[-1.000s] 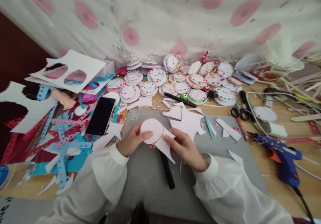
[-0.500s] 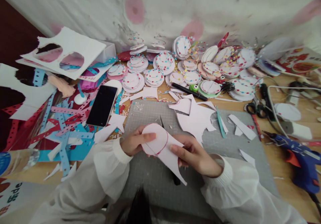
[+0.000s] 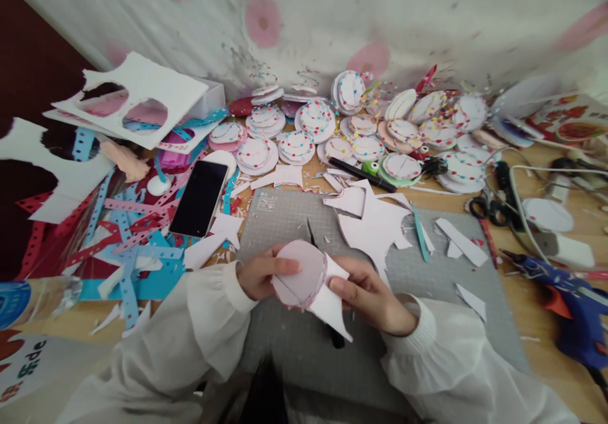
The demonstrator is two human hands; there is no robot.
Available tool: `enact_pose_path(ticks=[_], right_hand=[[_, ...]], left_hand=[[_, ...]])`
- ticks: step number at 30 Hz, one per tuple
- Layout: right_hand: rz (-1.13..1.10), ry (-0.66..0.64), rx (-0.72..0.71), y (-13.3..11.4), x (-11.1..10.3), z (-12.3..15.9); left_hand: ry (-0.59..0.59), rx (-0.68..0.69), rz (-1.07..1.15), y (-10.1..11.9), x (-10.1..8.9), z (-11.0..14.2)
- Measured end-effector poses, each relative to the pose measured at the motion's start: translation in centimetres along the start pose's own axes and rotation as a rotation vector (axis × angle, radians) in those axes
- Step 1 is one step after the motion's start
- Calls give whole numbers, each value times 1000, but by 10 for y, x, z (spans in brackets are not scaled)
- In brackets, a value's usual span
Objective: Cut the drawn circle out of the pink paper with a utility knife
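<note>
My left hand [image 3: 259, 276] pinches a white paper circle [image 3: 299, 272] with a red outline, thumb across its left edge. My right hand [image 3: 373, 296] grips the pointed white off-cut [image 3: 332, 307] that still hangs from the circle's right side, thumb on top. Both hands hover just above a grey cutting mat [image 3: 427, 284]. A slim black tool [image 3: 337, 338] lies on the mat beneath them, its thin tip [image 3: 310, 234] showing beyond the circle. Both arms wear white sleeves.
Stacks of decorated paper discs [image 3: 304, 135] crowd the back of the table. White paper scraps [image 3: 375, 221] lie on the mat. A black phone [image 3: 199, 199] and punched paper strips [image 3: 118, 240] are at the left. Scissors [image 3: 482, 207] and a blue glue gun [image 3: 565, 297] are at the right.
The circle has turned between my hands and sits slightly nearer me. The hanging off-cut now looks shorter. The view has dipped and shifted a little.
</note>
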State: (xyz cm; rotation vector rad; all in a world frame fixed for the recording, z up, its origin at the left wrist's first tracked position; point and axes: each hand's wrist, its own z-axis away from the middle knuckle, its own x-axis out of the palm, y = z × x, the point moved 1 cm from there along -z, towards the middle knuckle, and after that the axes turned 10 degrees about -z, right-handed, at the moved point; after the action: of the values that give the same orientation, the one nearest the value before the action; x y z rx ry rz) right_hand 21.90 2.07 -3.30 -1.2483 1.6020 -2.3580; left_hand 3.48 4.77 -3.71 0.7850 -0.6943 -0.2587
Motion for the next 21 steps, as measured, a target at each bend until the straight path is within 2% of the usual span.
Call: enact_pose_path(ticks=[3,5,8,12,14,16,18,21], right_hand=[[-66,48,99,5,-8,-1],[-87,107,118,5,-13,-2],[-104,184,136,2,-16,-3],[26,227,128,-3,-13,-4],[220,277,5,-7,-12,-4],[472,303,-190,-12,-12,-4],[728,252,-366,-16,-13,-3],[1051,98,-464,-18,-15,-3]], left_hand=[[39,55,-82,3,0,-2],[95,208,-197,7,0,-3],[152,449,-474,14,0,0],[109,591,-912,17,0,2],[191,676,-1118,16,-1,2],[281,711,-1264,14,-3,0],[349,711,-1360,11,-7,-2],[422,696,-1504,8,-13,-4]])
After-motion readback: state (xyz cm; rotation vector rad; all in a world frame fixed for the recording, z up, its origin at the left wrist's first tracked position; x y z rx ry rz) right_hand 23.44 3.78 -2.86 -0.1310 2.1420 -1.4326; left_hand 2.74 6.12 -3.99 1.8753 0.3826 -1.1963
